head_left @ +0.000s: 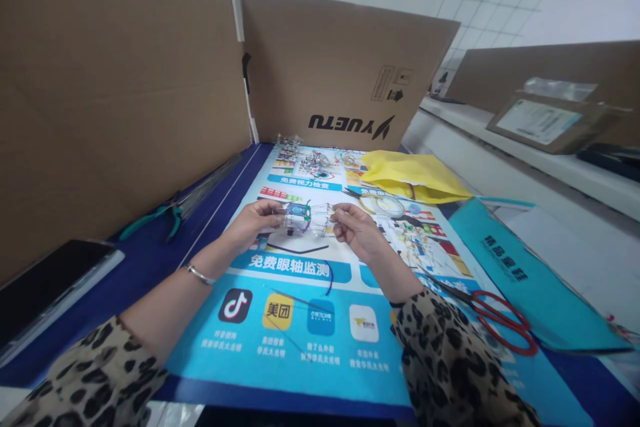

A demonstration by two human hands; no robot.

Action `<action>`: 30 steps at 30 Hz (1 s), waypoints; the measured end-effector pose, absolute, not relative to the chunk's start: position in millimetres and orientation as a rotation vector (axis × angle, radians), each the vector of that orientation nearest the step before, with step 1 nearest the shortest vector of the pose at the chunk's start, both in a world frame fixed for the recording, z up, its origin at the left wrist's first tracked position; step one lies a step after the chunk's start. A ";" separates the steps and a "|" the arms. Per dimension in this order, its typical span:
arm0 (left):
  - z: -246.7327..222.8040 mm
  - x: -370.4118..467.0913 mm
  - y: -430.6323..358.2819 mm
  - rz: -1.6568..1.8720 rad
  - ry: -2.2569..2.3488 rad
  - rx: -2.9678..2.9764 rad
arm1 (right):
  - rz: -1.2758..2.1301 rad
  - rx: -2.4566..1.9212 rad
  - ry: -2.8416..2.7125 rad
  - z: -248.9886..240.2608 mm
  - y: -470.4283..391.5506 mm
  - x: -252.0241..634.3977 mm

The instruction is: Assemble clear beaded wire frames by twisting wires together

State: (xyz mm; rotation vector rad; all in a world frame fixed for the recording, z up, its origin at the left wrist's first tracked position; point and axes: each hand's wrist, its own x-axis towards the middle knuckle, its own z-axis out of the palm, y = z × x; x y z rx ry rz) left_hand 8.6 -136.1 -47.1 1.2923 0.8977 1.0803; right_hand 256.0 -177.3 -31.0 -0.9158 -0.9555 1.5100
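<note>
Between my two hands, just above the printed mat (280, 347), a small openwork wire piece (306, 219) is stretched sideways. It looks silvery and see-through, with green and purple strands near its middle; its exact kind is hard to make out. My left hand (257, 219) pinches the left end between thumb and fingers. The right end is pinched by my right hand (356, 228). A purple strand (329, 277) lies on the mat below them. Beyond the hands, several tangled wire pieces (316, 163) lie at the back of the mat.
Red-handled scissors (505, 323) lie at right beside a teal box flap (530, 273). Further back are a yellow pouch (415, 173), a wire coil (383, 205) and more wire pieces (417, 240). Teal-handled pliers (175, 217) and a phone (50, 287) lie left. Cardboard walls (340, 67) stand behind and left.
</note>
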 end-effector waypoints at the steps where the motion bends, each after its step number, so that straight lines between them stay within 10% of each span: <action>1: -46.8 7.4 -135.9 1.068 0.900 1.275 | 1.511 -0.917 -0.963 -31.4 -177.3 256.6; 30: -56.8 23.9 -141.8 1.040 0.944 1.351 | 1.420 -1.015 -1.032 -40.0 -174.4 236.8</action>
